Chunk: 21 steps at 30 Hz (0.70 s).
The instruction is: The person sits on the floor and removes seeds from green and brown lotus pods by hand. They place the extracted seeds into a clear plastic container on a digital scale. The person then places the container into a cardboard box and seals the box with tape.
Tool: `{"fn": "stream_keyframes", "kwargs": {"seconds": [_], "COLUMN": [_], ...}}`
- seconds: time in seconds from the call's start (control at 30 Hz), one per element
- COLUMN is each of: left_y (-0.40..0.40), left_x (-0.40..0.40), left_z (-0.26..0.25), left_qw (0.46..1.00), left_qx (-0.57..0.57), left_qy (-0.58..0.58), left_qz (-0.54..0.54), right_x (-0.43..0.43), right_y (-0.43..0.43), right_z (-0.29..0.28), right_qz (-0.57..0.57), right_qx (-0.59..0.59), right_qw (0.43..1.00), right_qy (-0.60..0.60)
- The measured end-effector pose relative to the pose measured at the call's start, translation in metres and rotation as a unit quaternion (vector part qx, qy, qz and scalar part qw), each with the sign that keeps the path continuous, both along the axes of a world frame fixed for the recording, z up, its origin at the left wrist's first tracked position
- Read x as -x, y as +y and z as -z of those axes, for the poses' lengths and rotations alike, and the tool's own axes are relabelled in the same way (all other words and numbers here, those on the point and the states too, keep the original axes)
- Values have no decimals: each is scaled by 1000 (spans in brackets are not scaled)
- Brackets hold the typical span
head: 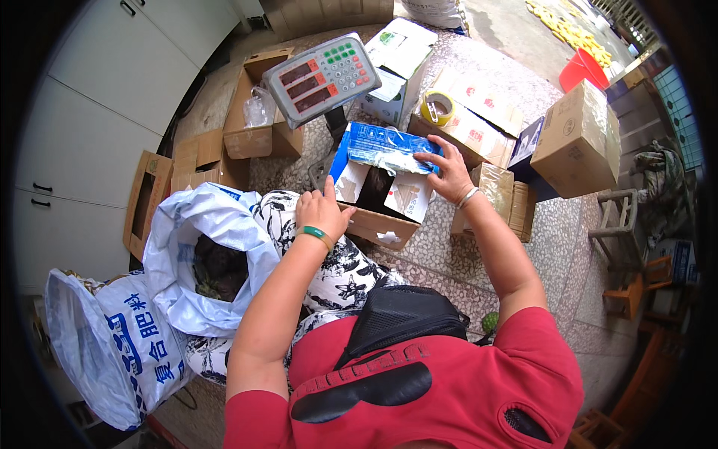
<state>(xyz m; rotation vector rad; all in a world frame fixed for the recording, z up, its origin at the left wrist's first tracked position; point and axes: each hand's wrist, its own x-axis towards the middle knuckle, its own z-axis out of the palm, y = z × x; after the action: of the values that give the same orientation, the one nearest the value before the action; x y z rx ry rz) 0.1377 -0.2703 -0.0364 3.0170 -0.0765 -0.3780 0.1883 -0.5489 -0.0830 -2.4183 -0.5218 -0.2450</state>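
A cardboard box [381, 227] with a blue printed flap [387, 147] stands before me, its top partly uncovered and its inside dark. My left hand [322, 213] rests on the box's near left corner, index finger stretched along the edge. Fingers of my right hand [449, 168] press on the right end of the blue flap. Behind the box is a scale's display with keypad [322, 78]. A roll of yellow tape [437, 108] lies on a carton [468, 126] beyond my right hand. Left of my legs, a white woven sack [168, 269] holds dark contents, which I cannot identify.
Cartons stand at the left [263, 140], behind the scale [401, 67] and at the right [578, 140]. A small carton [493, 193] sits near my right forearm. Farther off are a red bucket [583, 70] and a wooden stool [620, 224]. Another sack [129, 348] leans at lower left.
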Motion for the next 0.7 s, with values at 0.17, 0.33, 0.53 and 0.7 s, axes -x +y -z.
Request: {"fn": "stream_keyframes", "kwargs": {"seconds": [0.17, 0.33, 0.53, 0.7], "left_y": [3, 17, 22, 2], "left_x": [-27, -48, -77, -73], "left_z": [0, 16, -15, 21], "left_qw": [990, 951, 556, 877], "left_qx": [104, 250, 704, 471], "left_qy": [66, 87, 271, 52], "left_qz": [-64, -160, -348, -81], "right_x": [9, 17, 26, 31], "right_y": [-12, -14, -21, 5], "right_z": [9, 13, 11, 5], "right_qz": [41, 76, 65, 75], "right_qx": [-3, 1, -35, -97], "right_qw": [999, 997, 997, 991], "right_qy": [-33, -20, 32, 45]}}
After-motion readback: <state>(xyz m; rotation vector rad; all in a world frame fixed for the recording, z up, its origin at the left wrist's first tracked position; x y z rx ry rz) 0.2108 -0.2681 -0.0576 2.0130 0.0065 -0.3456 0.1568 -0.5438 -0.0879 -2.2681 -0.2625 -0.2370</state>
